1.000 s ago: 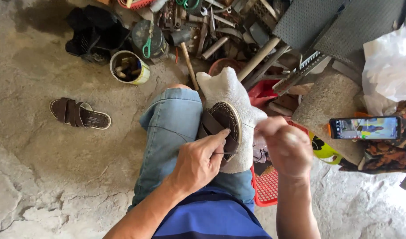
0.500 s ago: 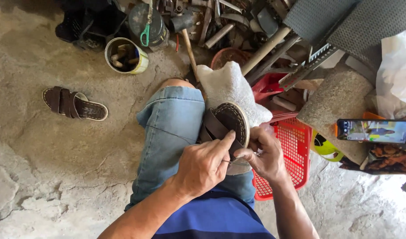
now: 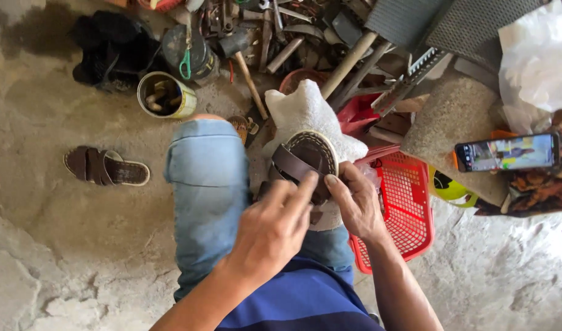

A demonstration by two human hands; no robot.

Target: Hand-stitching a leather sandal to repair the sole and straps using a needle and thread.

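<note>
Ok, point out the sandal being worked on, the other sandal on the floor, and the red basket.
sandal in hand (image 3: 305, 156), head view, on its brown strap.
sandal on the floor (image 3: 106, 167), head view, on its straps.
red basket (image 3: 410, 202), head view, on its mesh wall.

Both forearms reach forward from the bottom of the view and meet above the lap, between the 2 knees. The left hand (image 3: 275, 230) is seen from its back, wrist straight, knuckles raised, with the index finger stretched forward and up and the thumb beside it in a pinching pose. The right hand (image 3: 357, 205) comes in from the right at a slant, wrist slightly bent, its fingers curled inward and the thumb pointing toward the left hand's index tip. The fingertips of the 2 hands nearly touch. Both arms are bare to the elbow.
</note>
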